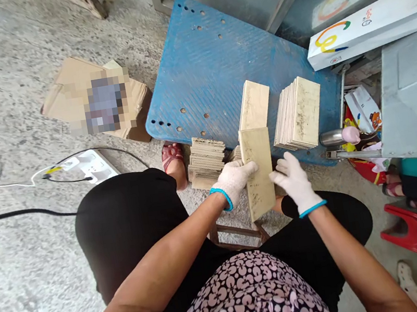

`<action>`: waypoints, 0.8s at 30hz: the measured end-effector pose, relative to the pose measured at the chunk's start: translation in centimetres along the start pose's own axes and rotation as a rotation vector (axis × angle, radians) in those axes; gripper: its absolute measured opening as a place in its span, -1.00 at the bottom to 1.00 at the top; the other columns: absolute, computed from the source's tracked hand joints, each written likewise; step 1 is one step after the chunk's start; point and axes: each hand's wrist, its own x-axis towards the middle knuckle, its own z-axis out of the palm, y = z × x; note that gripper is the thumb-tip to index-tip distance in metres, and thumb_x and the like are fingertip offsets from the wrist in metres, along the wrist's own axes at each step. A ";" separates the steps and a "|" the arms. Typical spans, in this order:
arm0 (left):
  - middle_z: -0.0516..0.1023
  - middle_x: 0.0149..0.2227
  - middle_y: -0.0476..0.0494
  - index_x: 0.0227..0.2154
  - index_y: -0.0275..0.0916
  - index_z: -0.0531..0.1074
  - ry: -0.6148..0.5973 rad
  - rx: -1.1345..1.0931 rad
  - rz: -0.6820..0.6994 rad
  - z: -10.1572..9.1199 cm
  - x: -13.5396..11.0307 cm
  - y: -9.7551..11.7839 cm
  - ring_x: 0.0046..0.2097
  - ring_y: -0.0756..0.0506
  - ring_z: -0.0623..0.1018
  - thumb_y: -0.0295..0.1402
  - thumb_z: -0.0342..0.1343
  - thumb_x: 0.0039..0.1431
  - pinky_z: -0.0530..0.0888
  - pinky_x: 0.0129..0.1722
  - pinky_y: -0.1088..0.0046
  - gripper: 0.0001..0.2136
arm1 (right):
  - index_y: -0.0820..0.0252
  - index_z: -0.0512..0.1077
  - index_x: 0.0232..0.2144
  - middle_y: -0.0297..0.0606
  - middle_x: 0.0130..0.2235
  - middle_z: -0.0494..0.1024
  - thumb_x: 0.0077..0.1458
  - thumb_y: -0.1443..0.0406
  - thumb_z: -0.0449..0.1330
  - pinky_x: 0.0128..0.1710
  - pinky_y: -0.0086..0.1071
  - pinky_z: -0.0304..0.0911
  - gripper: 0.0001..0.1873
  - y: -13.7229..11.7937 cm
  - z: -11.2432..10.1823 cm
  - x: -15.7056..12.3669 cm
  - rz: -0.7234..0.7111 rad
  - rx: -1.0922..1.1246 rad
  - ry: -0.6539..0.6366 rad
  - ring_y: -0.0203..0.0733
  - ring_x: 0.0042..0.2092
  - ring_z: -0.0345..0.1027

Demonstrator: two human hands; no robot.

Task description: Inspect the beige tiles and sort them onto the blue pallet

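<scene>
The tile [257,172] is a pale beige rectangular slab with dark smudges along its edges, held upright and lengthwise between the knees, above a wooden stool frame [238,233]. The left hand [236,179], in a white glove, grasps its left edge, fingers laid across the face. The gloved right hand [293,178] sits just beside the right edge; its grip cannot be determined. Behind the tile, a single tile [254,104] and a leaning tile stack [299,112] rest on a blue pallet [209,61]. A lower stack [206,160] sits at the pallet's near edge.
</scene>
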 end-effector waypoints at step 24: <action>0.54 -0.38 0.00 -0.27 -0.18 0.50 0.096 0.587 0.232 -0.6 -1.5 2.0 -0.31 -0.05 0.49 -0.18 0.10 0.09 0.41 -0.33 0.49 -0.78 | 0.15 0.22 0.19 -0.08 0.02 0.50 -0.29 0.01 0.39 0.04 -0.06 0.31 -0.02 -4.4 3.5 6.1 0.011 -0.490 0.075 0.12 0.03 0.40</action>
